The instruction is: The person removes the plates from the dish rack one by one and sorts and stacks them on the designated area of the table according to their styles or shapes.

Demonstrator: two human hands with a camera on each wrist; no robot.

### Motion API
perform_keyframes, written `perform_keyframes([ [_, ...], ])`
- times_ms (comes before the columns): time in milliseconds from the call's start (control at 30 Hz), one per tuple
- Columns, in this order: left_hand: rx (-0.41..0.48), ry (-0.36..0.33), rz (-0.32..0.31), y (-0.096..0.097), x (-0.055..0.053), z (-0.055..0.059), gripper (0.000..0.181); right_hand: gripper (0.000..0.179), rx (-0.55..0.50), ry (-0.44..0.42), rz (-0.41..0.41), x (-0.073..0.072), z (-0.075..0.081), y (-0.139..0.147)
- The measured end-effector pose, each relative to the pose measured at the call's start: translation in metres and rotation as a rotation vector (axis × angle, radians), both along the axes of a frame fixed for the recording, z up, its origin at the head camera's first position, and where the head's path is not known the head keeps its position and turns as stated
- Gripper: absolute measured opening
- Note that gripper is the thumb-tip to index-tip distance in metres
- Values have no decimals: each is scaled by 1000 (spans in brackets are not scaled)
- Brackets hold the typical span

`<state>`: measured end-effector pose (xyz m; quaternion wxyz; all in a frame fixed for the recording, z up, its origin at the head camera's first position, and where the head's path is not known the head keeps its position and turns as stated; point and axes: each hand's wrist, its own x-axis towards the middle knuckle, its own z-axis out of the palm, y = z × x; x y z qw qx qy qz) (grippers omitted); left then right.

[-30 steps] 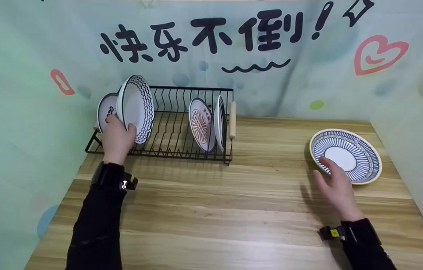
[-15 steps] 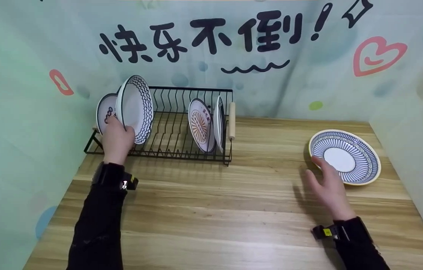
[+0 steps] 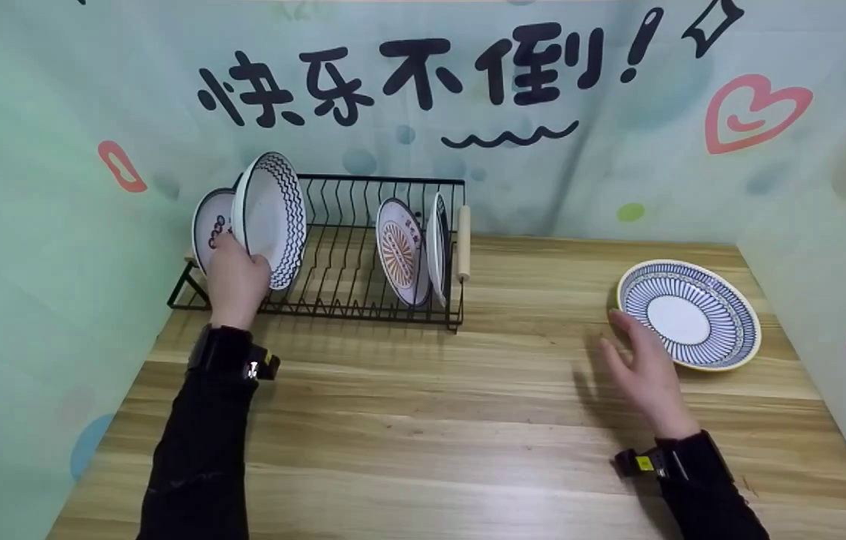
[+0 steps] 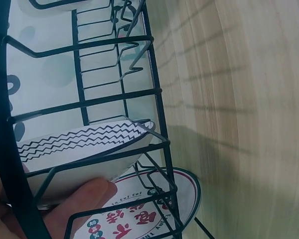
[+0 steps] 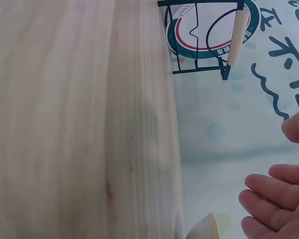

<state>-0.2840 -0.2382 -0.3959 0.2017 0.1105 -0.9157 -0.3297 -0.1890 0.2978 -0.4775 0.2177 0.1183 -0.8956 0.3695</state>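
Zigzag-patterned bowl (image 3: pixel 273 214) in the left hand (image 3: pixel 237 283); right hand (image 3: pixel 648 371) beside a blue-striped bowl (image 3: pixel 693 315).

Just left of the left hand and partly behind it, a red-lettered plate (image 3: pixel 208 225) stands on edge in the black wire rack (image 3: pixel 385 178). That hand is clamped on the near edge of the zigzag-patterned bowl, thumb on the inner face, the bowl tipped up on its side among the bars. To the hand's right, farther along, lean an orange-patterned plate (image 3: pixel 398 251) and a plate seen nearly edge-on (image 3: pixel 436 251), next to a wooden handle (image 3: pixel 464 244). Well apart from these, the right hand is over the wooden tabletop (image 3: pixel 468 420), thumb and fingers apart; ahead and to its right sits the blue-striped bowl, face up. Whether they touch I cannot tell.
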Motion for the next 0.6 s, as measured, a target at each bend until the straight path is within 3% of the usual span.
perform_keyframes([
  [600,27,12,9,2,-1,-4,48,51,14,19,30,2,1,-15],
])
